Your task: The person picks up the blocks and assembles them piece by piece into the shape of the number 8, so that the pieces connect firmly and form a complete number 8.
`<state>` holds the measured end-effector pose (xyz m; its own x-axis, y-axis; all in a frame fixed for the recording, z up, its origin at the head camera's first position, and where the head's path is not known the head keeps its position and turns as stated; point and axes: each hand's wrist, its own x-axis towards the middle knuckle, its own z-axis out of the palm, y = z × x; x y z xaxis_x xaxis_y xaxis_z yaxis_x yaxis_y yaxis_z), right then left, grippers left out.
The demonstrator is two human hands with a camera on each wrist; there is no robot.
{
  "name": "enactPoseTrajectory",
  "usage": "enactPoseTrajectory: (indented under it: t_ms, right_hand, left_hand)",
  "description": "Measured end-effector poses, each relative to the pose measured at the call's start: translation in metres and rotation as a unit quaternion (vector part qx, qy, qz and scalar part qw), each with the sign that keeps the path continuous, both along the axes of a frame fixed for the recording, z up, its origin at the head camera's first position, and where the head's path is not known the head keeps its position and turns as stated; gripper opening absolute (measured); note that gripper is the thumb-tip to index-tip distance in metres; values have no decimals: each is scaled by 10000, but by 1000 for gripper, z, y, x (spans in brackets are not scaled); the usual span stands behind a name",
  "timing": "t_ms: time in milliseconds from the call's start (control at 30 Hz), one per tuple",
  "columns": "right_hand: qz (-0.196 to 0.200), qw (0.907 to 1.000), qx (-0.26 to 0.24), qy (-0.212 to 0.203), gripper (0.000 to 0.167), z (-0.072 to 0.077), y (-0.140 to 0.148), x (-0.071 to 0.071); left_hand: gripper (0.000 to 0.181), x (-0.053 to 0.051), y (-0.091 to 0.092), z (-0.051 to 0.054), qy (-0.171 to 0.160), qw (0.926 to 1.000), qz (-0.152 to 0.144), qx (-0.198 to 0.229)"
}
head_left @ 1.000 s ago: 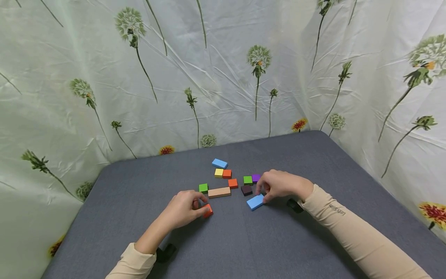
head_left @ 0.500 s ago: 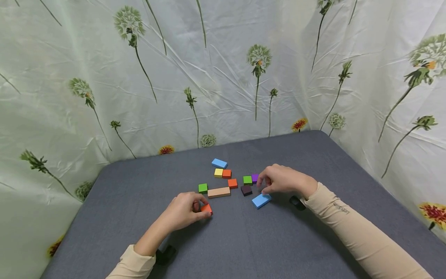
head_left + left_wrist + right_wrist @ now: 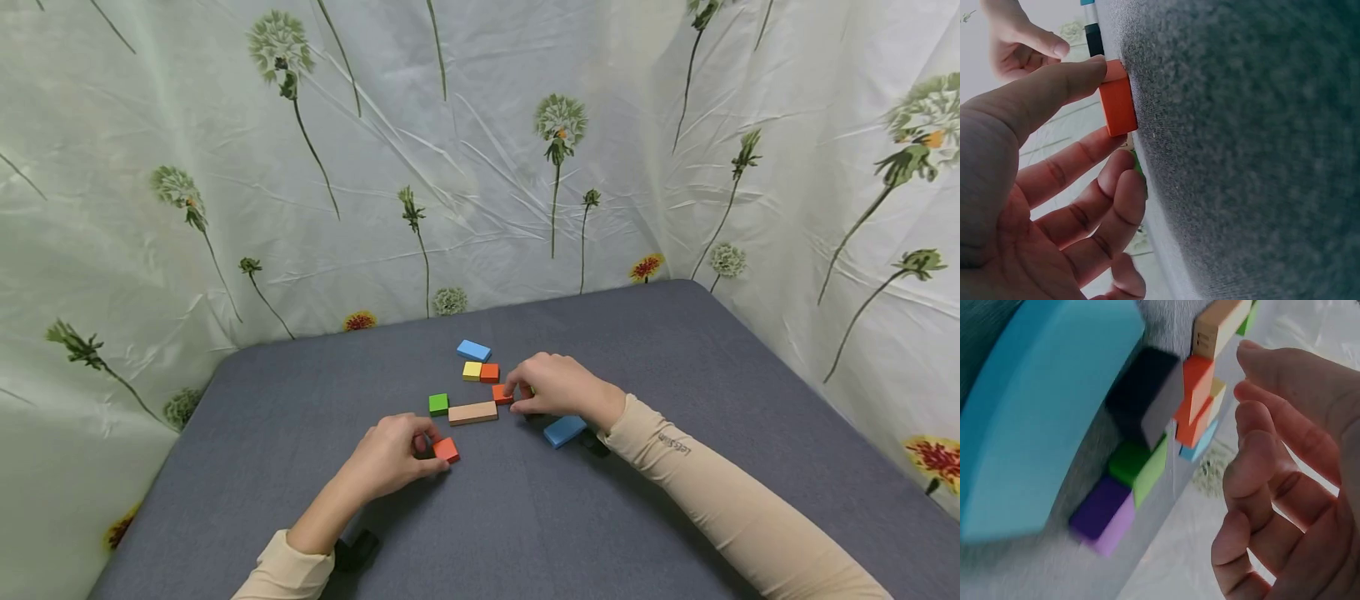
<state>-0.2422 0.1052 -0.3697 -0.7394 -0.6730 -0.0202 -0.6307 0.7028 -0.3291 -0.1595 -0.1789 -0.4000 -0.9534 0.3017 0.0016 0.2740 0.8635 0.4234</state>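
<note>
My left hand (image 3: pixel 392 450) pinches an orange-red block (image 3: pixel 446 451) between thumb and index finger; in the left wrist view that block (image 3: pixel 1119 107) rests on the dark cloth. Over the right-hand group hovers my right hand (image 3: pixel 558 385), fingers loosely bent with nothing between them. Its fingertips are near a second orange-red block (image 3: pixel 502 395) beside the tan bar (image 3: pixel 472 413). Under that hand lies a blue block (image 3: pixel 565 431). The right wrist view shows a black block (image 3: pixel 1147 394), a green block (image 3: pixel 1138 465) and a purple block (image 3: pixel 1104 512), mostly hidden from the head view.
Behind the tan bar, a yellow block (image 3: pixel 472 372) and another orange-red block (image 3: pixel 490 373) stand side by side. A blue block (image 3: pixel 474 350) lies farther back. At the bar's left end is a green block (image 3: pixel 438 405). A flowered curtain (image 3: pixel 495 167) hangs behind the grey-covered table (image 3: pixel 300 392).
The right hand slid the near blue block slightly right, let go of it, and moved left toward the orange-red block by the tan bar. The left hand stays nearly still with its block.
</note>
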Motion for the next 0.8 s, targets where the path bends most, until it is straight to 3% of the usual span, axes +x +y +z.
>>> enactPoseTrajectory:
  t_ms: [300,800]
  right_hand:
    - [87,9993,250,248,14,-8,-25,0]
    - [224,9977,375,519,9,-15,-34,-1]
  left_hand:
    - [28,2,-4,-1,-254,9994,91,196]
    - [22,-5,-8,-1,-317,9989,256,247]
